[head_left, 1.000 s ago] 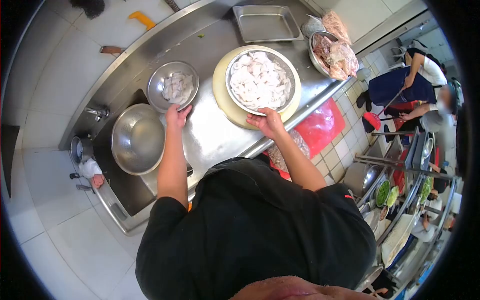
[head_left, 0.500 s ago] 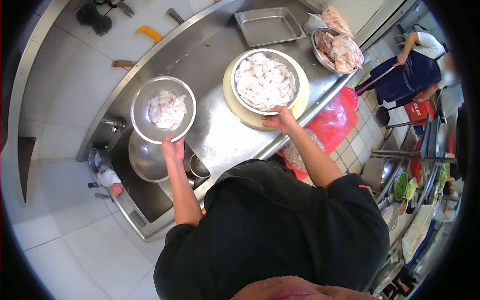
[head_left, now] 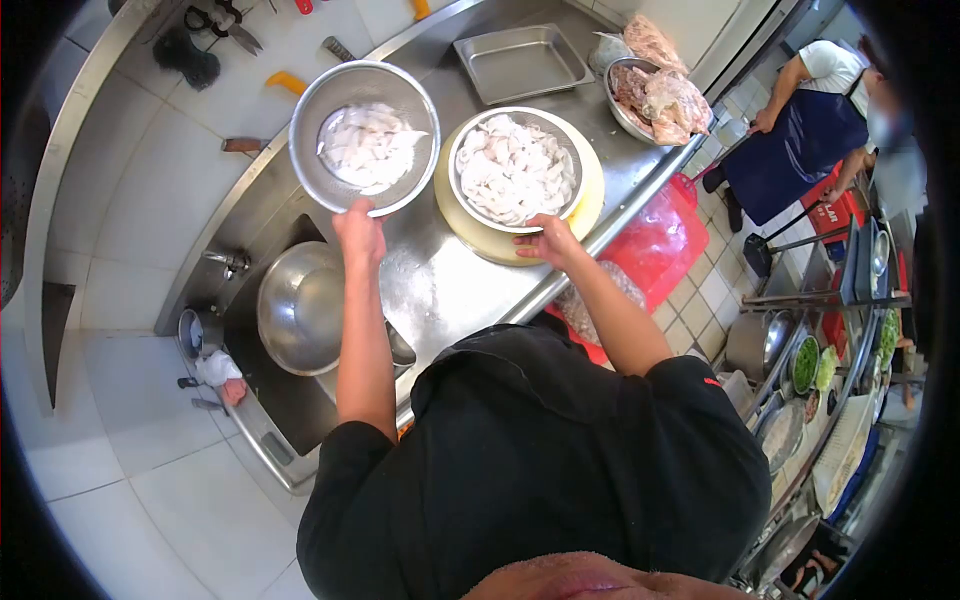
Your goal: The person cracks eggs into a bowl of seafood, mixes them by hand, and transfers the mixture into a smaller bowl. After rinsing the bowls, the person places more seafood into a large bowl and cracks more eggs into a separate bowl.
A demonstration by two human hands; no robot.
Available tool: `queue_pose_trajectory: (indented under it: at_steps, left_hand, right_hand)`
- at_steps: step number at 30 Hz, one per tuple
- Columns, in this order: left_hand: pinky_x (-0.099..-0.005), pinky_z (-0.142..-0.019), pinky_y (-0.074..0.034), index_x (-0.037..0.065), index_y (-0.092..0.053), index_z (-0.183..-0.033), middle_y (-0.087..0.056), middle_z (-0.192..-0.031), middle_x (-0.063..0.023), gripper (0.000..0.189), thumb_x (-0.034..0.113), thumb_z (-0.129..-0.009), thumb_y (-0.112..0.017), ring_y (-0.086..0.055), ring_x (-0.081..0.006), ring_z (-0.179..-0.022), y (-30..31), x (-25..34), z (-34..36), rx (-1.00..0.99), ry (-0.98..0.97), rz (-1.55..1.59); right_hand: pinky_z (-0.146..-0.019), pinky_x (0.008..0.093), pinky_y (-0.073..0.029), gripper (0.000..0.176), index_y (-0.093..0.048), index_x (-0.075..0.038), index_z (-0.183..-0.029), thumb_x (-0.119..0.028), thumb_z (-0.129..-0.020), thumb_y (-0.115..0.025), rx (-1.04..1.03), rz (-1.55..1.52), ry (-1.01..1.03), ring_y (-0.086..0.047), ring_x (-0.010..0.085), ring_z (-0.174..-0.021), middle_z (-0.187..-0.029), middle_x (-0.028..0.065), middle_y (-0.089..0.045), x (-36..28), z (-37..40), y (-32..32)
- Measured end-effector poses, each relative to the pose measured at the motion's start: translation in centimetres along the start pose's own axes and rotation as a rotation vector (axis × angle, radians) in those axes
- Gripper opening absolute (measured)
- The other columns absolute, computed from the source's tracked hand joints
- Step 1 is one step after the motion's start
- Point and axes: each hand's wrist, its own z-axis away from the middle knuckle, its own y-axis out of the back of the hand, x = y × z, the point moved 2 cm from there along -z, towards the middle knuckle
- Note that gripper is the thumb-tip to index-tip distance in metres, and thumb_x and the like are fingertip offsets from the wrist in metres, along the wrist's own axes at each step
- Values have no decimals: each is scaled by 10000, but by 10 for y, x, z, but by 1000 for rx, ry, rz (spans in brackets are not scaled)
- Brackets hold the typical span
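Note:
My left hand (head_left: 361,237) grips the near rim of a metal colander (head_left: 420,95) raised over the counter. Wet, pale raw pieces, which look like peeled shrimp or strips of white meat, lie in its bottom. To the right, my right hand (head_left: 549,242) is at the near rim of a second metal colander (head_left: 578,165), thumb on the rim and fingers below it. That one is heaped with the same kind of pale pieces (head_left: 515,168). It rests on a round cream-yellow base (head_left: 592,205) on the steel counter.
A large steel bowl (head_left: 300,310) sits in the sink (head_left: 262,375) near the faucet (head_left: 228,262). Behind are a steel tray (head_left: 525,62) and a bowl of raw meat (head_left: 665,100). Red plastic (head_left: 660,235) lies beyond the counter edge. A co-worker (head_left: 800,130) holds a long-handled dustpan.
My left hand has lifted the colander up and to the right, away from over the sink bowl, tilting it slightly. My right hand stays at its colander's rim. The co-worker has shifted a little.

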Motion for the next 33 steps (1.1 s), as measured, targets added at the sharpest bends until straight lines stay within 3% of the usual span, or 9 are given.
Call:
queue_pose_trajectory:
  at_steps: [7, 8, 11, 14, 18, 21, 25, 28, 33]
  left_hand:
    - [-311, -660, -528, 94, -305, -1412, -532, -1240, -123, 696, -52, -755, -481, -605, -215, -967, -53, -25, -2, -96, -96, -270]
    - [-314, -806, -510, 64, -293, -1416, -525, -1251, -151, 696, -45, -759, -493, -577, -249, -1068, -64, -24, 5, -57, -80, -381]
    - [-337, -976, -424, 15, -293, -1405, -502, -1275, -197, 669, -60, -767, -484, -507, -291, -1192, -87, -43, 3, -115, -506, -723]
    - [-376, -1056, -342, -24, -312, -1385, -468, -1300, -228, 652, -88, -765, -504, -442, -334, -1262, -114, -44, 4, -376, -768, -576]
    - [-388, -1044, -362, -37, -331, -1373, -427, -1330, -238, 674, -117, -745, -561, -432, -380, -1253, -126, -15, 15, -381, -1024, -791]
    - [-374, -1040, -364, -36, -329, -1378, -421, -1354, -227, 660, -125, -752, -519, -437, -351, -1255, -101, -6, 7, -256, -925, -690]
    - [-348, -978, -410, -41, -348, -1374, -432, -1368, -185, 628, -77, -765, -496, -487, -281, -1189, -23, -23, -7, 120, -499, -410]
    - [-344, -893, -461, -44, -416, -1323, -545, -1236, -161, 576, -27, -757, -526, -574, -247, -1041, 87, -68, -9, 225, -40, -105]
    - [-498, -804, -544, -12, -483, -1187, -573, -1029, -146, 427, -8, -762, -517, -602, -293, -957, 229, -102, 79, 485, 217, 25]
  right_hand:
    - [-744, 487, -513, 367, -475, -14, -1153, -147, -818, -546, -15, -34, 14, -599, 325, -894, -1113, 166, -544, -1, 4, -3]
    - [-749, 489, -511, 360, -478, -15, -1145, -146, -817, -547, -19, -35, 19, -600, 324, -892, -1101, 164, -547, -1, 5, -3]
    - [-773, 498, -501, 329, -489, -21, -1112, -147, -815, -553, -9, -47, 12, -602, 317, -886, -1056, 160, -557, 1, 2, -1]
    - [-768, 491, -504, 301, -500, -36, -1085, -161, -818, -557, -14, -27, 4, -603, 316, -882, -1052, 154, -563, 1, -1, 1]
    - [-759, 480, -509, 303, -508, -53, -1092, -190, -829, -568, -28, -40, -2, -605, 300, -882, -1070, 139, -569, 0, -2, 2]
    - [-757, 450, -515, 336, -510, -61, -1117, -228, -836, -589, -81, -3, -4, -600, 278, -892, -1097, 127, -573, -2, -4, 6]
    - [-756, 439, -523, 437, -486, -40, -1215, -263, -854, -589, -18, 41, -19, -588, 274, -916, -1115, 142, -571, -8, 10, -4]
    - [-745, 409, -529, 590, -451, -1, -1291, -376, -872, -628, 230, 185, 243, -590, 254, -945, -1130, 164, -566, -22, 32, 14]
    - [-806, 387, -512, 643, -433, 35, -1338, -379, -887, -631, 582, 377, 525, -582, 264, -1045, -1170, 167, -578, -55, 38, 120]
